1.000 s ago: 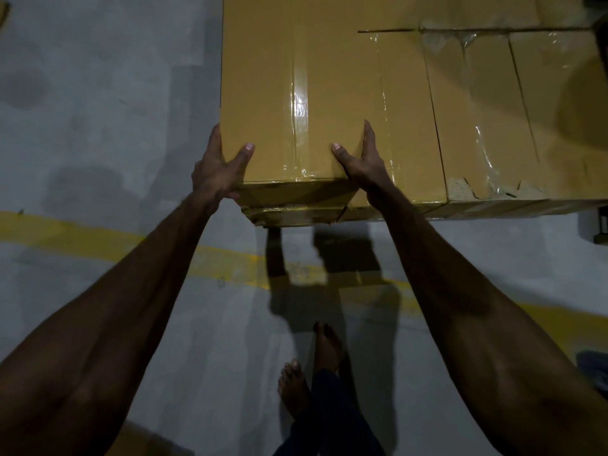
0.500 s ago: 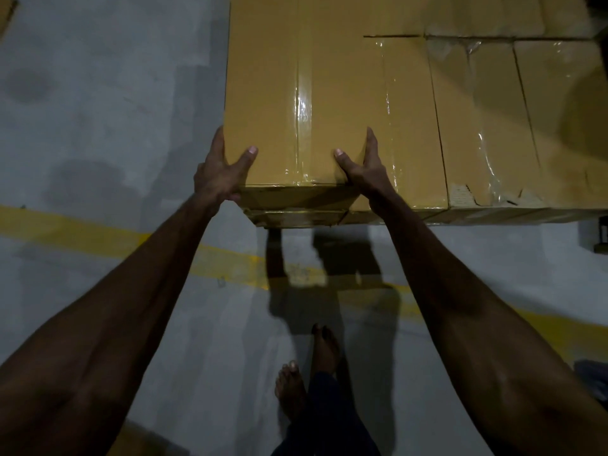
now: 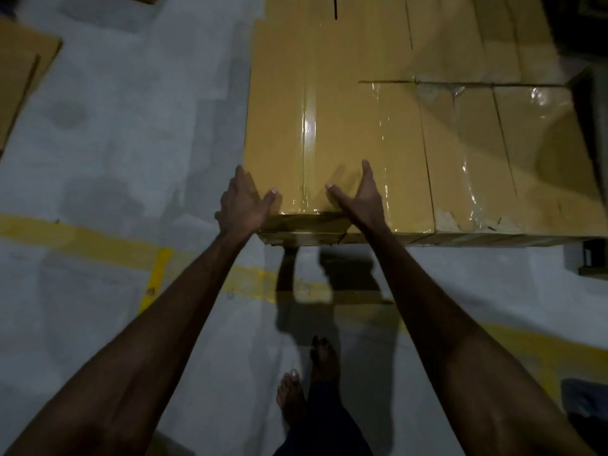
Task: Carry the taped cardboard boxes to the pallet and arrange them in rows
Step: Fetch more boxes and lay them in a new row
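At the stack's near left corner, both hands, left hand [image 3: 245, 202] and right hand [image 3: 360, 200], spread flat against the taped box [image 3: 309, 133], seemingly squaring it into its row; next, let go.

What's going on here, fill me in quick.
A person is setting a taped cardboard box into the row of boxes on a low stack. The left hand is at its near left corner and the right hand at its near right edge, both with fingers spread. The box sits flush against its neighbour, at the left end of the front row. The person stands barefoot on the grey floor, just behind a yellow line.
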`<action>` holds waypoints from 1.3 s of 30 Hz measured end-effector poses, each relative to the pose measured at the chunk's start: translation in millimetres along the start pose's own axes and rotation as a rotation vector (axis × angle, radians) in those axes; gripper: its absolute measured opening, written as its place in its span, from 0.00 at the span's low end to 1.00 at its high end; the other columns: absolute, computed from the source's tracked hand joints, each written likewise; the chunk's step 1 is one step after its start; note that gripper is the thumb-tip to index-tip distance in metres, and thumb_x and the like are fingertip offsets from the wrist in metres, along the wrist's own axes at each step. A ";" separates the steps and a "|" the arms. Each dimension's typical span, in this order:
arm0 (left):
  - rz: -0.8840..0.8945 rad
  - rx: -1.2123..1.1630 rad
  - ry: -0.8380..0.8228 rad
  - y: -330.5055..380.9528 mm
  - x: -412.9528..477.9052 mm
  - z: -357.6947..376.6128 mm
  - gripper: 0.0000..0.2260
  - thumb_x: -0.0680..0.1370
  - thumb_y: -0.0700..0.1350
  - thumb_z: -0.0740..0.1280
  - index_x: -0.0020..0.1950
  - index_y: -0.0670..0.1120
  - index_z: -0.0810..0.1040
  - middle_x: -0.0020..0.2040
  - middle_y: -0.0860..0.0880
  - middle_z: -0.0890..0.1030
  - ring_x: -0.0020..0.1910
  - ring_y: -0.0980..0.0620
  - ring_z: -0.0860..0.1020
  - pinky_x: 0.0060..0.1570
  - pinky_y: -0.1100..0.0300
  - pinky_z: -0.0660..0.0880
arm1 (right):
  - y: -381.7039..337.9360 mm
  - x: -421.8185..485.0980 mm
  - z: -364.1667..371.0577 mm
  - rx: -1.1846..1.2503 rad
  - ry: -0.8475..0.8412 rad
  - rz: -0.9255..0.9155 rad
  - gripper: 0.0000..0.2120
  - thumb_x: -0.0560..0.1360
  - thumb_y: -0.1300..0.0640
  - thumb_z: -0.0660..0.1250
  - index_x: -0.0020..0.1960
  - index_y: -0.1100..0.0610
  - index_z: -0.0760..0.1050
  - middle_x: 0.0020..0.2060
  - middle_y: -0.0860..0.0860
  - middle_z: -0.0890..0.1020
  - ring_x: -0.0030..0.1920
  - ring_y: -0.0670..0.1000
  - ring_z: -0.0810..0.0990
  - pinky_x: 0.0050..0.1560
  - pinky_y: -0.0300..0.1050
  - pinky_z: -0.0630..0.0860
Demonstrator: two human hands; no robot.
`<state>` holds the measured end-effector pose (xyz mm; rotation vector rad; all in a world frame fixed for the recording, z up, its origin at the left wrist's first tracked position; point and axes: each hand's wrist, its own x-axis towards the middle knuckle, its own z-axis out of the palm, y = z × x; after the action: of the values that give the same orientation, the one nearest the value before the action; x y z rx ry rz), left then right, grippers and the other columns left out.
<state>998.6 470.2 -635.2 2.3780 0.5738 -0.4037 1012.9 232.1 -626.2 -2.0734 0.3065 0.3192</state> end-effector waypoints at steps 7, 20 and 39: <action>0.159 -0.104 0.032 54.7 -154.2 -72.8 0.37 0.79 0.64 0.67 0.83 0.53 0.57 0.81 0.51 0.66 0.76 0.45 0.70 0.71 0.43 0.70 | -120.1 -112.2 -33.4 -0.104 -0.108 -0.084 0.48 0.73 0.28 0.64 0.83 0.53 0.54 0.81 0.55 0.62 0.77 0.59 0.67 0.73 0.65 0.69; -0.154 -0.620 0.334 45.9 -359.3 -255.1 0.26 0.76 0.62 0.71 0.72 0.57 0.72 0.68 0.52 0.79 0.65 0.51 0.77 0.60 0.54 0.73 | -309.5 -267.1 -60.9 -0.144 -0.451 -0.444 0.31 0.77 0.36 0.69 0.76 0.43 0.67 0.77 0.44 0.69 0.74 0.51 0.71 0.73 0.46 0.69; -0.785 -1.115 1.094 -190.6 -581.8 -312.0 0.24 0.74 0.67 0.71 0.63 0.55 0.81 0.51 0.59 0.84 0.51 0.64 0.81 0.50 0.62 0.77 | -393.4 -531.2 224.7 -0.529 -1.381 -1.064 0.29 0.78 0.39 0.70 0.76 0.46 0.69 0.77 0.44 0.70 0.76 0.45 0.67 0.75 0.45 0.64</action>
<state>448.2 634.5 -258.1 1.0216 1.6591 0.8037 629.4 665.9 -236.1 -1.6821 -1.7494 1.0814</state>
